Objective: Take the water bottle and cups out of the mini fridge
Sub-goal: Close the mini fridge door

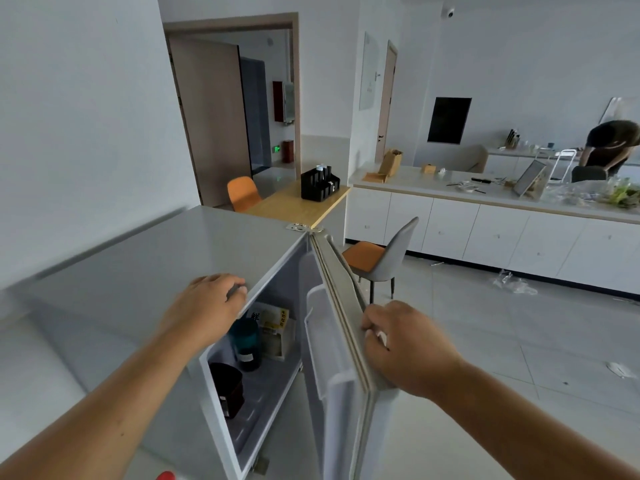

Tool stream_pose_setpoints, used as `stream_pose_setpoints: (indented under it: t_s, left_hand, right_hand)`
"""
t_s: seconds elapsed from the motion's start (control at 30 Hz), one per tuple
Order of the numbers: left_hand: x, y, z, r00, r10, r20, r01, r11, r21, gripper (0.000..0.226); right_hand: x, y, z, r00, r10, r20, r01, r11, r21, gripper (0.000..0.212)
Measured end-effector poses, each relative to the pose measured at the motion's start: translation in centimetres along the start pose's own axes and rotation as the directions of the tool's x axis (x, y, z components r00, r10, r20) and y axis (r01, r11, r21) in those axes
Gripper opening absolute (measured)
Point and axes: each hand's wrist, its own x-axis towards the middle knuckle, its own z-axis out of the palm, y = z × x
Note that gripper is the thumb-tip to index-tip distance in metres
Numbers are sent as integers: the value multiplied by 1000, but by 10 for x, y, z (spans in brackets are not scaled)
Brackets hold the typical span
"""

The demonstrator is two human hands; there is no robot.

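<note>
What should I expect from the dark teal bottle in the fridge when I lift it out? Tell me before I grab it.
The teal water bottle stands tall and narrow on the shelf, so a sideways nudge would probably tip it. Its smooth sides may be slippery, likelier if cold. The carton sits close behind and the dark cup in front, so lift it straight up.
</note>
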Motion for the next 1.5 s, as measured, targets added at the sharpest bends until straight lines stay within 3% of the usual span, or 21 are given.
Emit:
stream_pose_setpoints:
  t_s: [0.1,0.2,0.37,0.5,0.63,0.9,1.27,1.4,1.5]
  left_hand:
    - [5,-4,-3,999,18,48,-15,998,-60,38]
    - [7,-9,-8,994,54,91,-50,998,-47,40]
    - [7,-13,-7,1000,-22,-6,22,999,-45,38]
    - [10,-18,-6,997,-77,-2,76,988,-134,38]
    - [9,-22,-6,996,-90,17,91,978,-189,57]
    - [7,-18,-4,999,-4,33,6,999,-44,62]
    - [7,-16,-5,1000,3,28,-2,1000,-26,69]
    - [4,-15,-4,1000,-4,22,4,1000,-4,68]
    - [3,-8,-6,999,29,23,-29,999,32,70]
  right_hand:
    - [3,-14,12,994,-106,15,105,993,56,25]
    - [8,-29,29,982,-189,-13,190,977,100,17]
    - [20,-59,59,953,-291,-86,303,930,206,13]
    - [32,-84,82,948,-300,-105,317,920,229,25]
    - [44,-110,101,939,-327,-105,342,919,194,34]
    - [43,-110,113,939,-325,-115,342,917,203,45]
    - [44,-109,115,937,-331,-112,346,923,167,43]
    - [51,-107,108,941,-327,-84,337,914,227,38]
    - [60,-100,95,945,-292,-146,321,915,246,37]
